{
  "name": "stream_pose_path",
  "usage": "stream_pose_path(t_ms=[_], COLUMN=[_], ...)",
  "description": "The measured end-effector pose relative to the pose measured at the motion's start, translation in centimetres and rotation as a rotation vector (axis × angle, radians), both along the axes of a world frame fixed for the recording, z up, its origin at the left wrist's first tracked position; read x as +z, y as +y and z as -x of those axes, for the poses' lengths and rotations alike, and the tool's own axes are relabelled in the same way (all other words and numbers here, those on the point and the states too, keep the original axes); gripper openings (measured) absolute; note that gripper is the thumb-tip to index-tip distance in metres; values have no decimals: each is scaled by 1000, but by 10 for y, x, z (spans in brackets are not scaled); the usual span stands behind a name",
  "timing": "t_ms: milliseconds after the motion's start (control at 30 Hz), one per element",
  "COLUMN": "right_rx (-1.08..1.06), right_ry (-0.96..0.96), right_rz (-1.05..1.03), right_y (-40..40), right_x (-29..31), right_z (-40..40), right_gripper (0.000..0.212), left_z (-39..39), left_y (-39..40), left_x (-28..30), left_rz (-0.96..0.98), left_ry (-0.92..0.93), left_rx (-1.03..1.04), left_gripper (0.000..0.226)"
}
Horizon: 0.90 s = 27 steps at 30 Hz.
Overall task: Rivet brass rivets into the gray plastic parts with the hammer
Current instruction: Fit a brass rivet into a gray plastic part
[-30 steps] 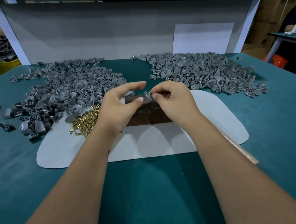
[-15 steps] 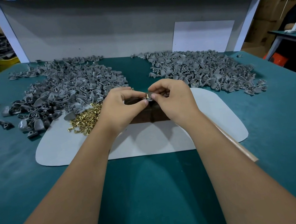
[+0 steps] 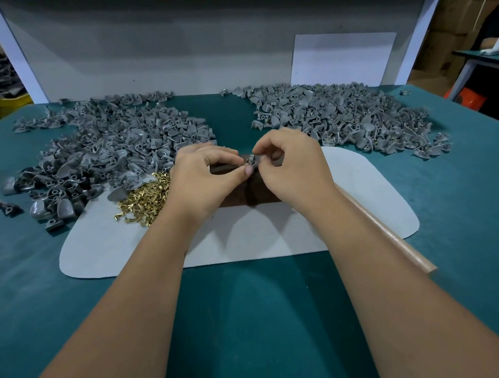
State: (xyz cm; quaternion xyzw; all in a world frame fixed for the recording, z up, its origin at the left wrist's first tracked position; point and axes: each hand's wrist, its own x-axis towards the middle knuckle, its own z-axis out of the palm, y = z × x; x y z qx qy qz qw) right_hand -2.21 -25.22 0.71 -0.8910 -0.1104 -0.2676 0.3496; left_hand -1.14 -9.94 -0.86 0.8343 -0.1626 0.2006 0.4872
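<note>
1. One gray plastic part (image 3: 252, 158) sits pinched between both hands, just above the dark brown block (image 3: 244, 193) at mid-bench. A glint of brass shows at the pinch, prob. a rivet, too small to be sure.
2. Left hand (image 3: 207, 176): fingers curled, thumb tip pressed against the part, clamped on it w/ the forefinger.
3. Right hand (image 3: 290, 166): fingers curled in, forefinger & thumb closed on the same part from the other side.
4. Step in hand, as I judge it: seating a rivet in the part's hole by hand, pre-hammer. Striking not yet begun.
5. Next move calls for: part set flat on the block w/ rivet upright, one hand steadying it, the other freed to take the hammer. Risk: rivet tips or drops out during the set-down.
6. Hammer: only a wooden handle (image 3: 385, 230) shows, lying on the bench under the right forearm; head hidden. Prob. the hammer, can't confirm.
7. Counts: 1 part in hand; 1 block; 1 pale mat (image 3: 100, 250) under it; 1 heap of brass rivets (image 3: 143, 201) on the mat's left, too many to count.
8. Gray parts: 2 big piles, left pile (image 3: 108, 151) & right pile (image 3: 342, 114), hundreds, not countable. Some brass glints in the right pile, so poss. the finished ones.
9. All on the teal bench (image 3: 256, 326); a few stray parts lie at its far left edge.
</note>
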Motion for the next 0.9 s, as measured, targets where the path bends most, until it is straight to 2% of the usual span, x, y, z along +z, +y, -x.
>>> stream_pose_path(t_ms=[100, 267, 433, 633, 767, 900], right_rx=[30, 1, 30, 124, 129, 131], right_ry=[37, -15, 23, 107, 140, 146], right_rz=[4, 160, 59, -94, -118, -118], right_y=[2, 2, 1, -1, -2, -3], right_x=[1, -1, -4, -4, -4, -2], right_z=[5, 0, -5, -8, -8, -6], right_gripper=[20, 27, 16, 38, 34, 31], left_z=[1, 5, 5, 4, 4, 0], left_y=[0, 0, 0, -2, -3, -4], left_x=[1, 3, 4, 1, 1, 0], left_rz=[57, 240, 343, 178, 141, -2], left_ry=[46, 211, 254, 123, 99, 6], left_rx=[17, -11, -67, -40, -45, -30], left_gripper=[7, 33, 28, 23, 27, 12])
